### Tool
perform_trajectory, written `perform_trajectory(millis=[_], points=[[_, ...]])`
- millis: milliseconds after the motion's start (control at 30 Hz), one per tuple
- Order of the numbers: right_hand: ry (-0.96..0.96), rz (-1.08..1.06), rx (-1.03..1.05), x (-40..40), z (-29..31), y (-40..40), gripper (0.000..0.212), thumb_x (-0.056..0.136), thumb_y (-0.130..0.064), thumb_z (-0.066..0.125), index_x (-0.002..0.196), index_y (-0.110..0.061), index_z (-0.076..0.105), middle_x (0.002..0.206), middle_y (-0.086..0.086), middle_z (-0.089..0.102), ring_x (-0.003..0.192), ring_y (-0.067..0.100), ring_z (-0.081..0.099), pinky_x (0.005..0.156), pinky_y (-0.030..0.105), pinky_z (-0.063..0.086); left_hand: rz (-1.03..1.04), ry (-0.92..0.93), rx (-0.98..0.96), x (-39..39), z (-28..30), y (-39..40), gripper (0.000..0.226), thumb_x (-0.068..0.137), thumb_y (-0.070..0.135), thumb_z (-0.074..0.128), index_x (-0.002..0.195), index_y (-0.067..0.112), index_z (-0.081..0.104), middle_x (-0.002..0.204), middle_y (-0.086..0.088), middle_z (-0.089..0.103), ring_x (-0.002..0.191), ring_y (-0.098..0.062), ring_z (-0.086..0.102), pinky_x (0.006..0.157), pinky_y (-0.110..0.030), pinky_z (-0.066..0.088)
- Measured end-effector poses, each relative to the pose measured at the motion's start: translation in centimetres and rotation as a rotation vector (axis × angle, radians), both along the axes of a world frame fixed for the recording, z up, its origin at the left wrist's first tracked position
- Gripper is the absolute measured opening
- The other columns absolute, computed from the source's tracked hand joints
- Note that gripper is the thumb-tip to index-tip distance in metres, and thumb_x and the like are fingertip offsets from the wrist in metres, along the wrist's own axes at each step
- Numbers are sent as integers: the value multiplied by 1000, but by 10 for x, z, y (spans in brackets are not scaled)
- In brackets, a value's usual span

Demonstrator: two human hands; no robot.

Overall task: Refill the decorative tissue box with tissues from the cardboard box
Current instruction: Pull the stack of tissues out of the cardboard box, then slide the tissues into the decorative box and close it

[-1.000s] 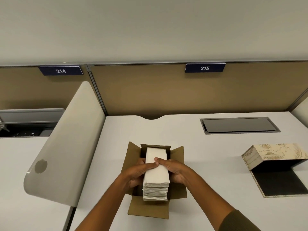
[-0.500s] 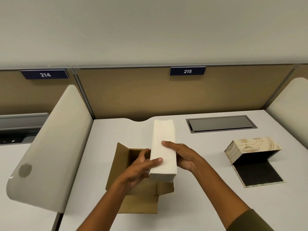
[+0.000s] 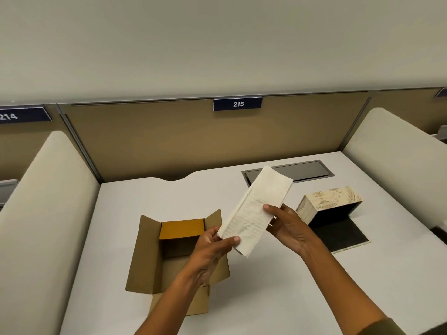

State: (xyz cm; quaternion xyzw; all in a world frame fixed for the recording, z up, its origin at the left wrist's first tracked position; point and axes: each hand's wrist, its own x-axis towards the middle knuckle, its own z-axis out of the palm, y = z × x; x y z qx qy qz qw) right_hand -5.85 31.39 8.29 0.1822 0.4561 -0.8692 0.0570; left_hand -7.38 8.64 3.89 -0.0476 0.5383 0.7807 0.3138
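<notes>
Tissues (image 3: 255, 209), one folded white stack, have come fully out of the cardboard box (image 3: 169, 257) since a second ago, when they were still sitting down inside it between the flaps; half a second ago they were lifted upright above the opening, and now they are swung over to the right and tilted, the far end pointing up toward the recessed cable hatch (image 3: 290, 171). Both hands carry the stack in mid-air: the left hand (image 3: 212, 250) clasps the near end, thumb on top, and the right hand (image 3: 287, 228) closes on the right edge partway along, so each grip is clenched on the tissues. That leaves the cardboard box looking empty, its flaps spread open on the tabletop (image 3: 266, 286), and the extraction step seems finished; what remains, as I judge it, is carrying the stack across and seating it in the decorative tissue box (image 3: 326, 200), which lies just right of the hands with its dark inside and its hinged panel flat on the tabletop, open and ready to receive. By count: one stack of tissues, one cardboard box, one decorative tissue box, two hands, one cable hatch, and two number plates fully readable on the partition, 214 (image 3: 14, 116) and 215 (image 3: 238, 103).
</notes>
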Motion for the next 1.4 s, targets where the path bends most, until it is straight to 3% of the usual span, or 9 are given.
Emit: perform_trajectory(millis=[233,467,633,700,800,867,1000,1067,1400], points=[[83,-115,27,36,-5,61,56,76,0,72,127,-21,60,123,9,69,116,29,64,95,46,56,-12,52,65,-3,-2,26,63,66,-10,79,123,8,58,118,-13,73,111,-30,69,92,-36,59],[-69,-1,357,74,-12,124,61,75,2,77,131,-12,57,127,16,66,111,27,67,69,28,60,-66,234,-122,2,-16,57,67,64,-10,84,121,18,61,113,-1,76,107,-18,70,89,-32,58],[-109,138,569,93,-35,165,75,61,-8,91,129,-16,60,122,7,71,115,22,66,94,33,56,-96,329,-294,9,-28,89,71,64,-11,83,128,7,56,122,-10,69,115,-25,65,103,-43,51],[-120,192,667,98,-45,180,76,61,-11,92,129,-22,59,122,0,71,116,16,65,96,32,56,-99,384,-382,14,-31,106,69,65,-12,81,126,8,57,122,-8,69,115,-22,65,105,-41,51],[-108,240,800,98,-60,202,77,61,-17,93,128,-26,56,122,-8,68,116,9,61,85,20,57,-95,477,-498,24,-35,130,64,66,-10,81,123,10,58,120,-4,69,113,-16,65,103,-34,52],[-89,272,861,97,-70,219,81,61,-19,94,130,-26,52,123,-11,65,116,7,59,81,15,56,-83,524,-564,32,-39,147,62,66,-8,82,118,14,59,116,0,69,111,-12,65,100,-21,51],[-61,331,939,94,-92,247,80,60,-19,94,124,-29,48,117,-15,62,111,5,60,76,9,54,-33,570,-673,50,-53,175,63,65,-6,84,105,34,58,107,13,68,102,3,64,87,-2,47],[-51,348,955,93,-106,259,78,60,-18,94,122,-29,48,117,-13,63,109,6,62,79,12,55,-5,566,-712,59,-65,188,66,64,-5,85,103,39,56,107,16,68,101,8,63,87,-3,47],[-57,494,1029,113,-164,285,74,63,-20,92,120,-25,45,114,-6,64,101,10,65,72,8,54,68,496,-872,124,-114,223,61,63,4,84,101,41,55,101,26,67,99,-2,61,88,-19,48]])
